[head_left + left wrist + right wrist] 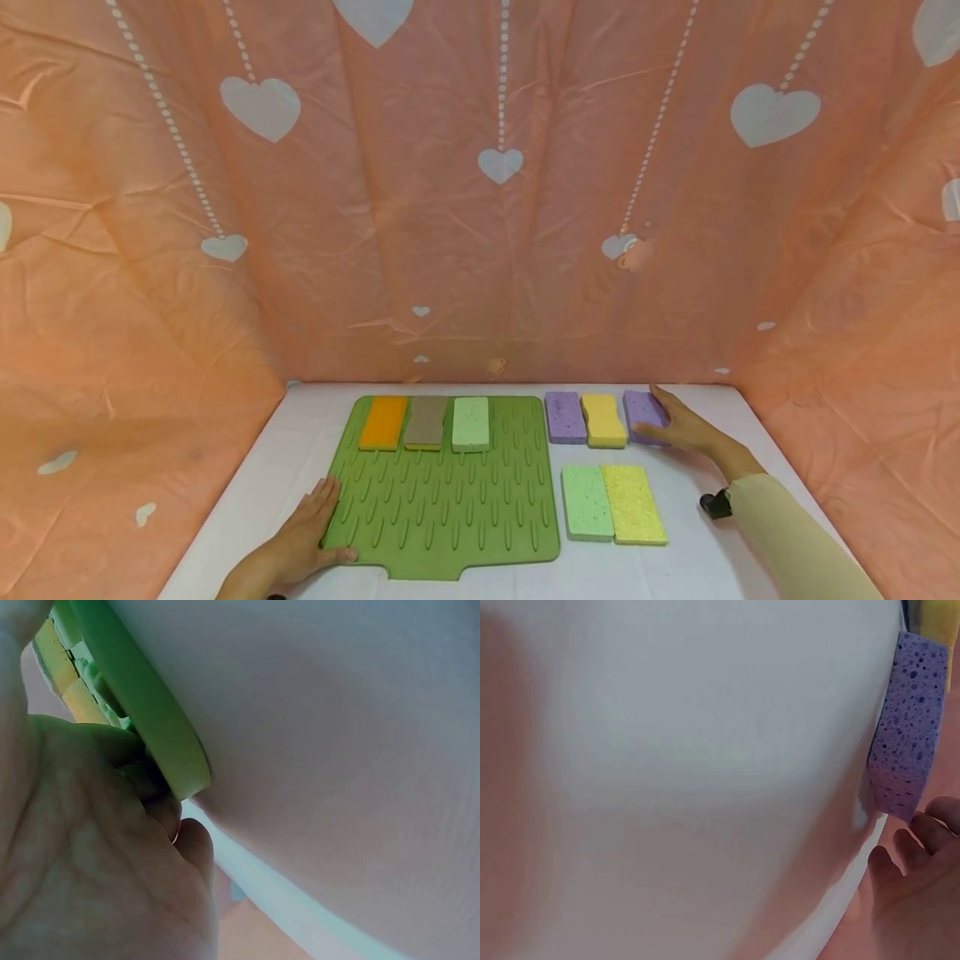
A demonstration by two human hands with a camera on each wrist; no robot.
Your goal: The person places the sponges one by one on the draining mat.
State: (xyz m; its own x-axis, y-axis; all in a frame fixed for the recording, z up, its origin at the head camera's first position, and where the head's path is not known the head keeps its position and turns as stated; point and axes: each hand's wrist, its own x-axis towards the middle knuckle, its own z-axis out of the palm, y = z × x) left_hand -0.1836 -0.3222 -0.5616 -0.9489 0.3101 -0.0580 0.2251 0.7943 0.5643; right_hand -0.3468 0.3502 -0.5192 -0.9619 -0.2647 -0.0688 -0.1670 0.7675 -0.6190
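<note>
Right hand [684, 423], in the head view, has its thumb and fingers bent about the purple sponge [642, 408], which they hold between them; the yellow sponge [603, 419] lies just to its left. Left hand [303, 529] rests with nearly straight fingers at the left edge of the green mat [442, 500], gripping nothing. In the left wrist view, the fingers meet this edge, partly hidden. In the right wrist view, one end of the sponge is at the bent fingers.
</note>
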